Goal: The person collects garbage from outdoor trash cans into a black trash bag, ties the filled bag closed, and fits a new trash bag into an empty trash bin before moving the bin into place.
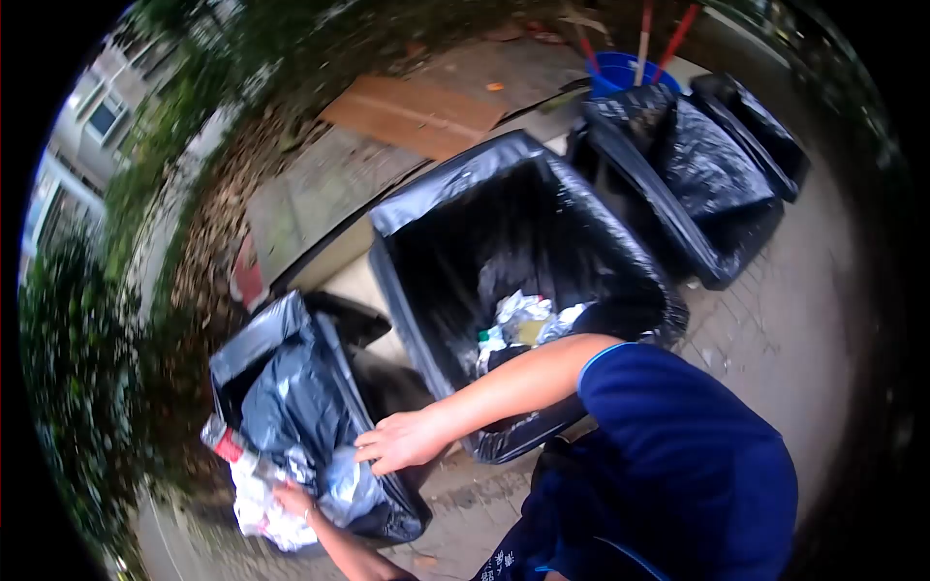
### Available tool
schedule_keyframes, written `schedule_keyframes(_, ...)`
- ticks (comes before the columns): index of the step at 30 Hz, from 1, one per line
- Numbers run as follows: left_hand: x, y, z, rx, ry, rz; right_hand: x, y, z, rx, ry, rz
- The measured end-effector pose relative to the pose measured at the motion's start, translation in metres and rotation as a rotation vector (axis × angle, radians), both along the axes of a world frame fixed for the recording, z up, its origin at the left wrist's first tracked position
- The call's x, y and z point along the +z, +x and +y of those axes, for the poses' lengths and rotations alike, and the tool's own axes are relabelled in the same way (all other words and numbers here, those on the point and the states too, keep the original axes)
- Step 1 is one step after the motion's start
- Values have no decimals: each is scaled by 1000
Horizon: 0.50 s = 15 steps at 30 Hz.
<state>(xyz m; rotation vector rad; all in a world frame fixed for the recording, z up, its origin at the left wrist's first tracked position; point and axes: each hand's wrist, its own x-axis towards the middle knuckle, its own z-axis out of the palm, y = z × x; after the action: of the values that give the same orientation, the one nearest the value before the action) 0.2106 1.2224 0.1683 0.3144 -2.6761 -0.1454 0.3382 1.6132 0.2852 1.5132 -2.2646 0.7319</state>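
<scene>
White rubbish (254, 496) sits at the lower left of the frame, the left hand's (294, 499) fingers curled onto it; so loose a bundle could slip and spill outside the black bin liner (260, 341). The right hand (405, 441), half open, apparently empty, might snag the liner's edge.

Looks out in daylight on green bushes (82, 358) left of the left hand (294, 499), on a pale building (70, 179) with a window (104, 118) far beyond, on brown leaf litter (218, 223) past the right hand (402, 441), and on greyish paving (814, 281) well to its right.
</scene>
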Motion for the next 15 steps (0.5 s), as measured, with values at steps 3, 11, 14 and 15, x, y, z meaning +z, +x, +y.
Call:
schedule_keyframes(3,18,1,1,-29,4,-57,10,41,105,-226,-109,-114)
schedule_keyframes(11,104,43,63,-54,176,38,15,212,284,-932,-311,-365)
schedule_keyframes(14,111,77,122,-73,349,136,-13,252,309,-951,-441,-248)
schedule_keyframes(15,113,90,143,-81,415,156,-22,265,315,-926,-474,-337)
